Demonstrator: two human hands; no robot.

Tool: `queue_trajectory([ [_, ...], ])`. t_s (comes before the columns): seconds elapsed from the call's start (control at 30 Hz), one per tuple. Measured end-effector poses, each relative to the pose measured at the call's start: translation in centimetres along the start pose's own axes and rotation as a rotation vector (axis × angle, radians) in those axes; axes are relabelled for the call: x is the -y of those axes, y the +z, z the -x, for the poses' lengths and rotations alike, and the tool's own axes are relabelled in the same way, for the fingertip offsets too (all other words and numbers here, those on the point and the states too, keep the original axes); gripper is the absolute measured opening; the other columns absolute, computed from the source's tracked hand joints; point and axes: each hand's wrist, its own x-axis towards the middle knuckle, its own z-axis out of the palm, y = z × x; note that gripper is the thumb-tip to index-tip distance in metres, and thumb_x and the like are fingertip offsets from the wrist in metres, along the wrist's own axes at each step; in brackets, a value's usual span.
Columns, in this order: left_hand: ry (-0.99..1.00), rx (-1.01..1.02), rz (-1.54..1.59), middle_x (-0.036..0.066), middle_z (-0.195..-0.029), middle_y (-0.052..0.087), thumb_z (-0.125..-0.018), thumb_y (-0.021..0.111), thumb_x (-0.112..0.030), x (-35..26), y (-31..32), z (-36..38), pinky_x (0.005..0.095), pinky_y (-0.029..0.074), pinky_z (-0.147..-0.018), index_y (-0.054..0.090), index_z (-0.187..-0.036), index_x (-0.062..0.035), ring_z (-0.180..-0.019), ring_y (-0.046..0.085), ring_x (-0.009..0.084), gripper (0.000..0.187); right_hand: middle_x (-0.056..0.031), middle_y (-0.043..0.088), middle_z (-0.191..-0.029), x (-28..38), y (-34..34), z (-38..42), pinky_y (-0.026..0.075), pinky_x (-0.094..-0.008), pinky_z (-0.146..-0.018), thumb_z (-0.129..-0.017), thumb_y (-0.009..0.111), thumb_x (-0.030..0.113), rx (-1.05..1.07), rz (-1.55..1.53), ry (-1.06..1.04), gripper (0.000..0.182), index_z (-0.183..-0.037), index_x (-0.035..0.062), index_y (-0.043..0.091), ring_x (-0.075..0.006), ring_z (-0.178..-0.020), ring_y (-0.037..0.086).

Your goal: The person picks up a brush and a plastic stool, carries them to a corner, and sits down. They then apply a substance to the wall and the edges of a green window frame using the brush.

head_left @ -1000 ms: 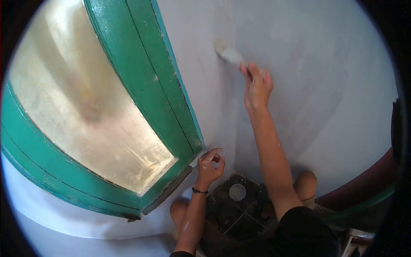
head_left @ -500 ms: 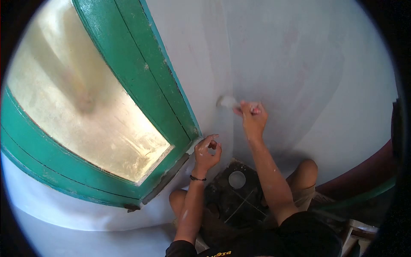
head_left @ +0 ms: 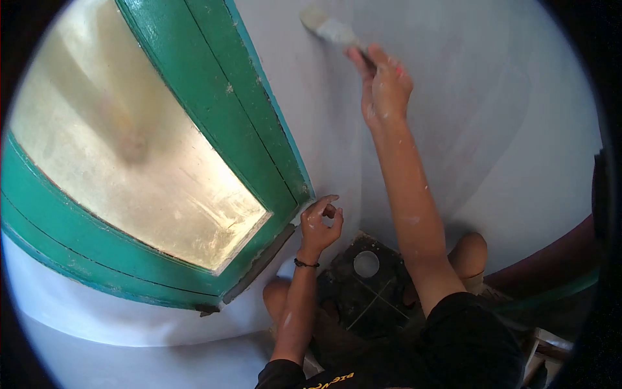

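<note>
My right hand is closed around the handle of a paintbrush, whose pale bristles point up and left at the grey-white wall. The bristles are slightly blurred and seem to lie against the wall, near the inside corner. Lower down, my left hand is raised beside the lower corner of the green window frame. Its fingers are loosely curled, the thumb stands apart, and nothing is in it. Pale specks mark both arms.
A round white container stands on the dark tiled floor between my knees. Glass fills the green frame, with a dark sill strip under it. At the lower right is a wooden piece of furniture.
My right hand has moved up the wall with the paintbrush, and the arm is stretched further out. The left hand keeps its pose; the view has shifted slightly.
</note>
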Motion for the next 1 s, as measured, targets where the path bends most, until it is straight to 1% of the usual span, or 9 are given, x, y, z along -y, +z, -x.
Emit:
queue_trajectory([
  [0.03, -0.003, 0.003, -0.002, 0.007, -0.071, 0.067, -0.085, 0.073, -0.005, 0.1, -0.1, 0.1, 0.0308, 0.052, -0.064, 0.073, -0.111, -0.0049, -0.065, 0.066, 0.0164, 0.026, -0.0103, 0.06, -0.099, -1.0, -1.8, 0.7, 0.064, -0.0427, -0.097, -0.096, 0.072, 0.004, -0.032, 0.023, 0.064, 0.02, -0.097, -0.0026, 0.053, -0.0252, -0.094, 0.07],
  [0.1, -0.004, 0.004, -0.008, 0.007, -0.071, 0.067, -0.085, 0.073, -0.004, 0.3, -0.1, 0.2, 0.0306, 0.052, -0.064, 0.073, -0.111, -0.0053, -0.065, 0.066, 0.0162, 0.026, -0.0189, 0.063, -0.108, -1.8, -5.4, 3.3, 0.062, -0.0424, -0.102, -0.098, 0.071, 0.005, -0.12, 0.072, 0.129, 0.023, -0.104, -0.0093, 0.054, -0.0355, -0.106, 0.07],
  [0.23, -0.012, -0.001, 0.001, 0.007, -0.071, 0.067, -0.085, 0.072, -0.004, 0.2, 0.1, 0.1, 0.0303, 0.052, -0.064, 0.073, -0.111, -0.0062, -0.064, 0.065, 0.0168, 0.026, -0.0186, 0.064, -0.11, -3.6, -14.8, 8.7, 0.062, -0.0405, -0.1, -0.096, 0.075, 0.012, -0.23, 0.263, 0.206, 0.03, -0.106, -0.0078, 0.054, -0.0345, -0.105, 0.07],
  [0.3, -0.004, 0.001, -0.001, 0.007, -0.071, 0.067, -0.086, 0.073, -0.005, 0.5, 0.6, 0.2, 0.0304, 0.052, -0.064, 0.073, -0.111, -0.0065, -0.064, 0.065, 0.0172, 0.026, -0.0143, 0.063, -0.103, -3.2, -17.1, 11.5, 0.065, -0.0456, -0.094, -0.094, 0.077, 0.008, -0.349, 0.318, 0.268, 0.025, -0.099, -0.0045, 0.056, -0.0287, -0.094, 0.071],
  [0.4, 0.001, 0.028, -0.024, 0.007, -0.071, 0.067, -0.086, 0.073, -0.005, 0.2, 0.8, 0.0, 0.0307, 0.052, -0.064, 0.072, -0.112, -0.0069, -0.064, 0.066, 0.0178, 0.027, -0.0137, 0.064, -0.099, -2.4, -19.6, 13.8, 0.067, -0.0451, -0.087, -0.094, 0.075, 0.003, -0.515, 0.433, 0.395, 0.021, -0.094, -0.0013, 0.054, -0.0279, -0.089, 0.072],
  [0.47, 0.005, 0.023, -0.007, 0.007, -0.071, 0.067, -0.085, 0.073, -0.005, 0.4, 1.1, 0.1, 0.031, 0.053, -0.064, 0.072, -0.113, -0.0069, -0.063, 0.066, 0.0181, 0.027, -0.0131, 0.065, -0.095, -2.1, -19.7, 13.7, 0.067, -0.0446, -0.083, -0.094, 0.073, 0.003, -0.484, 0.458, 0.303, 0.019, -0.09, 0.0012, 0.054, -0.0275, -0.084, 0.072],
  [0.73, -0.009, 0.029, -0.015, 0.008, -0.069, 0.067, -0.085, 0.073, -0.004, -0.1, 1.0, -0.1, 0.0306, 0.052, -0.064, 0.073, -0.112, -0.0055, -0.064, 0.066, 0.0175, 0.026, -0.0065, 0.06, -0.084, -0.2, -5.7, 5.5, 0.069, -0.0433, -0.075, -0.09, 0.072, -0.004, -0.128, 0.344, -0.016, 0.032, -0.078, 0.0078, 0.045, -0.0154, -0.07, 0.062],
  [0.9, 0.021, 0.014, -0.024, 0.009, -0.07, 0.067, -0.085, 0.073, -0.004, 0.2, 0.8, -0.1, 0.0307, 0.053, -0.064, 0.074, -0.109, -0.0044, -0.065, 0.067, 0.0172, 0.024, -0.0112, 0.063, -0.088, 2.3, 2.6, 0.8, 0.068, -0.0457, -0.087, -0.093, 0.072, -0.002, -0.005, 0.157, -0.127, 0.027, -0.082, 0.0042, 0.048, -0.0262, -0.082, 0.072],
  [1.0, 0.002, 0.022, -0.02, 0.009, -0.07, 0.068, -0.086, 0.073, -0.004, 0.1, 0.6, -0.1, 0.0309, 0.053, -0.064, 0.074, -0.109, -0.0044, -0.066, 0.067, 0.0173, 0.024, -0.0123, 0.062, -0.091, 2.8, 4.3, -0.3, 0.069, -0.0437, -0.084, -0.092, 0.073, -0.001, 0.011, 0.0, -0.214, 0.03, -0.081, 0.0044, 0.046, -0.0237, -0.082, 0.07],
])
